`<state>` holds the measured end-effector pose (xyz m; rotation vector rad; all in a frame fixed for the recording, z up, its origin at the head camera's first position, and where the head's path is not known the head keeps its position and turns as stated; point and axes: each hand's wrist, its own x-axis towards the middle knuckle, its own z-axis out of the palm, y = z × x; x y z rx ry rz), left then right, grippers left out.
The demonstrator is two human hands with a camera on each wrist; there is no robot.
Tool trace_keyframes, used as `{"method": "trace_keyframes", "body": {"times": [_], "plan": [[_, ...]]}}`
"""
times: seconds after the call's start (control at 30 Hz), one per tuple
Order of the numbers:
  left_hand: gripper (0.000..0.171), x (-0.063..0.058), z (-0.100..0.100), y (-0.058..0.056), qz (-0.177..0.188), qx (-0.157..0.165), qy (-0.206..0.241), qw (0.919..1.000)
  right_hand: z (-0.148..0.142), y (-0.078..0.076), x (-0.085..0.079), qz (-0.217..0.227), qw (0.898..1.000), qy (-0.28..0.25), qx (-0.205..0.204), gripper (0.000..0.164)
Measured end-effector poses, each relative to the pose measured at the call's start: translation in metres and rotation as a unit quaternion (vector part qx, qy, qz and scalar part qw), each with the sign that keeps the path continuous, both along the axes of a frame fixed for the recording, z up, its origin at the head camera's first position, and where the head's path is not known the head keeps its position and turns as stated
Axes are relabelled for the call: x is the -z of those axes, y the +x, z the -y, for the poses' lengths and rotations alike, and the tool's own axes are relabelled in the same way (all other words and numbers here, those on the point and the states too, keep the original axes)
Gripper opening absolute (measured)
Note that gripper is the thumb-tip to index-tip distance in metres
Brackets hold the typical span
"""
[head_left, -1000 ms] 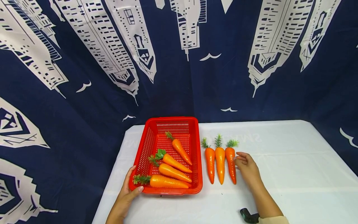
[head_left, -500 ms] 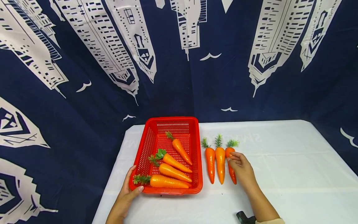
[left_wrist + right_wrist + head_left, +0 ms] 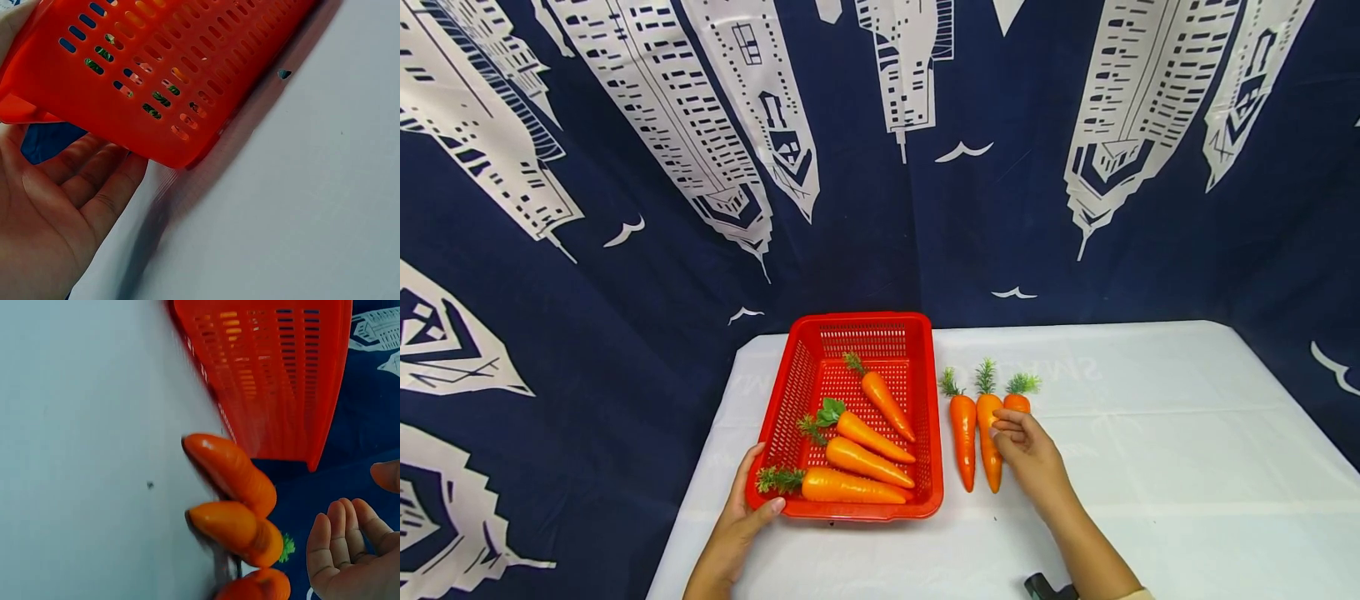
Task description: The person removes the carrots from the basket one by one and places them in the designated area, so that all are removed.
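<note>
My left hand (image 3: 730, 529) grips the near left corner of a red plastic basket (image 3: 934, 400), thumb on the rim. Its fingers (image 3: 115, 197) reach beneath the rim in the left wrist view. Several orange toy carrots with green tops lie inside, the nearest carrot (image 3: 850, 487) along the front wall. Right of the basket, three more carrots lie side by side: a left one (image 3: 963, 442), a middle one (image 3: 987, 467) and a right one (image 3: 1017, 403). Above the latter two hovers my right hand (image 3: 1033, 458), hiding most of the right carrot; thumb and fingers are apart, holding nothing.
A white cloth (image 3: 1187, 450) covers the table. Behind it hangs a dark blue curtain (image 3: 865, 242) printed with white buildings and birds. A black device (image 3: 1041, 587) sits by my right wrist.
My right hand has moved left, from beside the right carrot to over it and the edge of the middle one. The left hand and basket stay still.
</note>
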<state>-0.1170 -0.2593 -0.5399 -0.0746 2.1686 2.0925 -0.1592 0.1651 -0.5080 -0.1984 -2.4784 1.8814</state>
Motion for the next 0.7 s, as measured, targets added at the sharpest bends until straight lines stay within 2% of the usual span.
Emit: {"method": "trace_keyframes", "body": {"times": [0.4,0.7], "plan": [[0.087,0.001,0.000,0.001,-0.006,0.005,0.009,0.9999,0.015,0.008,-0.007,-0.002,1.000,0.001,-0.031,0.037],[0.088,0.001,0.000,0.001,-0.008,0.003,0.008,0.9999,0.022,0.016,-0.013,-0.014,0.997,-0.023,-0.070,0.035]]}}
